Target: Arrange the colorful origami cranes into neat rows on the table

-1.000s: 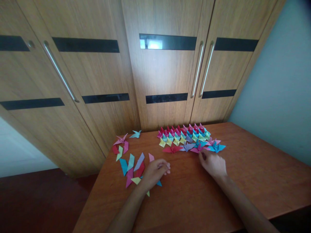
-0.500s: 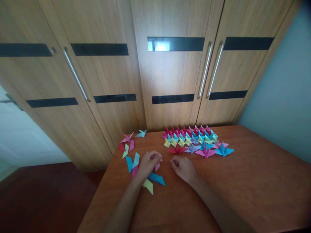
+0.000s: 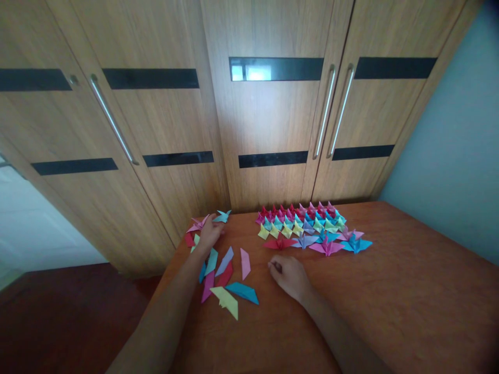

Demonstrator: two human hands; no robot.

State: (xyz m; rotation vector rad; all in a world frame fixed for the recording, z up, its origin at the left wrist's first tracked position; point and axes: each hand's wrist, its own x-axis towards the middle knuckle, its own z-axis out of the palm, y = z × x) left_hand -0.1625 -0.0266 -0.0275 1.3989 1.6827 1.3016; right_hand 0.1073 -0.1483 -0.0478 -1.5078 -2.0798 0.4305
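Observation:
My left hand [image 3: 211, 234] reaches to the far left part of the table, its fingers apart. It is between a pink paper crane [image 3: 198, 224] and a light blue paper crane [image 3: 222, 216]; whether it touches either one is unclear. My right hand [image 3: 289, 276] rests on the table in a loose fist, with nothing visible in it. Between the two arms lie flat folded paper pieces: a pink one [image 3: 245, 263], a lilac one [image 3: 225, 261], a red one [image 3: 225, 274], a blue one [image 3: 243, 292] and a yellow one [image 3: 226, 302]. My left forearm partly covers others.
Several rows of small folded paper pieces [image 3: 298, 219] stand at the back of the table [image 3: 390, 291]. In front of them sit spread-winged cranes, among them a red one [image 3: 279, 242] and a blue one [image 3: 356, 244]. A wooden wardrobe [image 3: 268, 119] rises behind the table.
My left hand has moved away from the folded pieces, left and toward the cranes at the back, uncovering the lilac, red and pink pieces. My right hand has stayed nearly in place.

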